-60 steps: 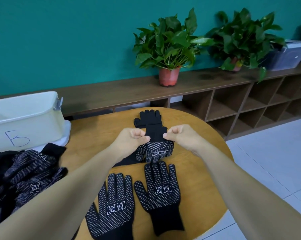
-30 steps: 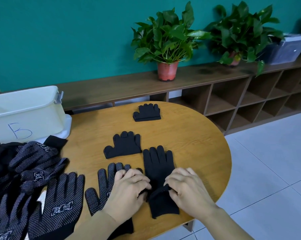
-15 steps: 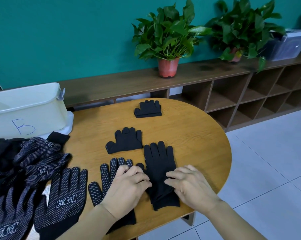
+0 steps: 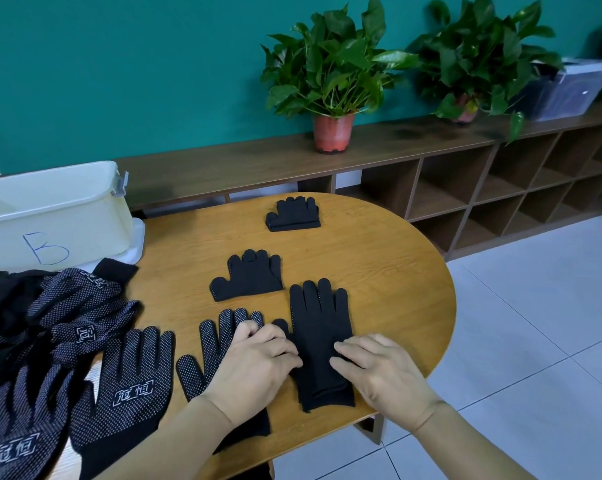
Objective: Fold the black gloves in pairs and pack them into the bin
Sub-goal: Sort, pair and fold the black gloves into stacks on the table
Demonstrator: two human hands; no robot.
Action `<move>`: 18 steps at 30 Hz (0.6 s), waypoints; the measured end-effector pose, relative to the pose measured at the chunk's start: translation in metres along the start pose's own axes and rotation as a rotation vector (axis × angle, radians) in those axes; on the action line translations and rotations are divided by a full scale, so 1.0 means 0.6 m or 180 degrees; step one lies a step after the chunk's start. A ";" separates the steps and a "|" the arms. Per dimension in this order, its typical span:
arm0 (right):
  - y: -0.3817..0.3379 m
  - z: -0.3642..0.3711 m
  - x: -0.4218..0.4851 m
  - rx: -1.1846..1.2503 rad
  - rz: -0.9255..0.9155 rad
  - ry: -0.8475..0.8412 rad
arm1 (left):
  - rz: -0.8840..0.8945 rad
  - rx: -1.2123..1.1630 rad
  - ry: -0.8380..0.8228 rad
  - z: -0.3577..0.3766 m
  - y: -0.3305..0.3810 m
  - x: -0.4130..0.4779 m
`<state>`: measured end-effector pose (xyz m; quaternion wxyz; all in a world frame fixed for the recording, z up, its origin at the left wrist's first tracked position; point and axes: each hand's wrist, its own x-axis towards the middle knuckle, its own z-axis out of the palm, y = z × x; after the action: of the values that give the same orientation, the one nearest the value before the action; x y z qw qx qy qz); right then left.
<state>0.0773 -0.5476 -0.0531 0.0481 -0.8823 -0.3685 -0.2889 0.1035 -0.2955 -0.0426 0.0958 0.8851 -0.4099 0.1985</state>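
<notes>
Both hands on a black glove at the near edge of a round wooden table [image 4: 389, 265].
The right hand [image 4: 379, 372] lies with straight fingers on the lower half of a plain glove [image 4: 318, 320]. The left hand [image 4: 254, 365], fingers bent, touches that glove's left edge and rests on a dotted glove [image 4: 216, 337] beside it; whether it pinches is unclear. Farther off lie a near folded pair [image 4: 249, 280] and a far folded pair [image 4: 294, 214]. At the left, a glove pile [image 4: 67, 306] lies before a pale bin [image 4: 77, 209] marked B. Two potted plants [image 4: 330, 81] stand on a low shelf [image 4: 465, 188] behind.
</notes>
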 end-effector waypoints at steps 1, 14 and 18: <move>-0.001 0.001 0.001 -0.0037 -0.0024 0.0021 | 0.0007 -0.0006 -0.0020 0.000 0.001 0.000; 0.001 -0.014 0.011 0.0244 0.0380 -0.0102 | -0.0431 -0.0636 -0.0365 -0.020 -0.011 0.006; -0.001 -0.006 0.076 0.0409 0.1671 -0.0161 | -0.1097 -0.0912 -0.0400 -0.027 0.005 0.066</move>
<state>0.1007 -0.5201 -0.0256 0.1681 -0.9497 -0.1457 -0.2205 0.1201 -0.3191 -0.0111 0.2273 0.9300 -0.2818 0.0634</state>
